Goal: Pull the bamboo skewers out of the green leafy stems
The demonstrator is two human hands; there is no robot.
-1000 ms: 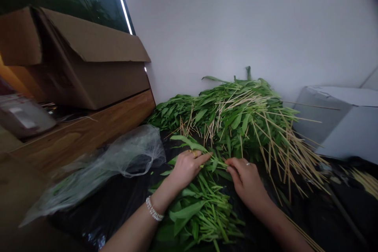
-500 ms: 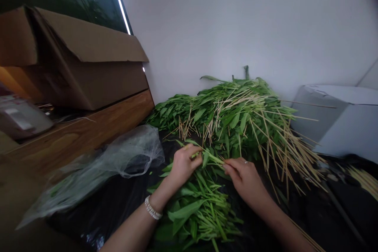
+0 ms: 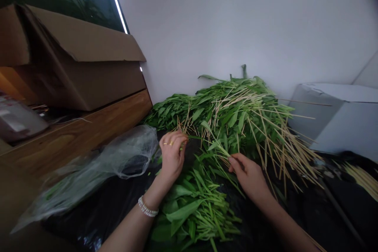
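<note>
My right hand (image 3: 246, 173) pinches the lower end of a leafy green stem (image 3: 220, 147), whose long leaves point up and to the left. A narrow green leaf (image 3: 194, 138) runs from the closed fingertips of my left hand (image 3: 173, 151), which has rings and a beaded bracelet at the wrist. Below and between both hands lies a bunch of leafy green stems (image 3: 203, 208), cut ends toward the lower right. Behind them rises a large heap of leafy greens (image 3: 236, 102), with many thin wooden sticks (image 3: 283, 149) poking out of it.
A clear plastic bag (image 3: 130, 153) with greens inside lies at the left on black plastic sheeting (image 3: 106, 204). An open cardboard box (image 3: 97, 82) stands on a wooden ledge (image 3: 118, 126). At the right are a white box (image 3: 348, 122) and more pale sticks (image 3: 360, 177).
My left hand has moved left and slightly up, away from the right one, drawing a leaf with it. The stem in my right hand now has its leaves spread upward.
</note>
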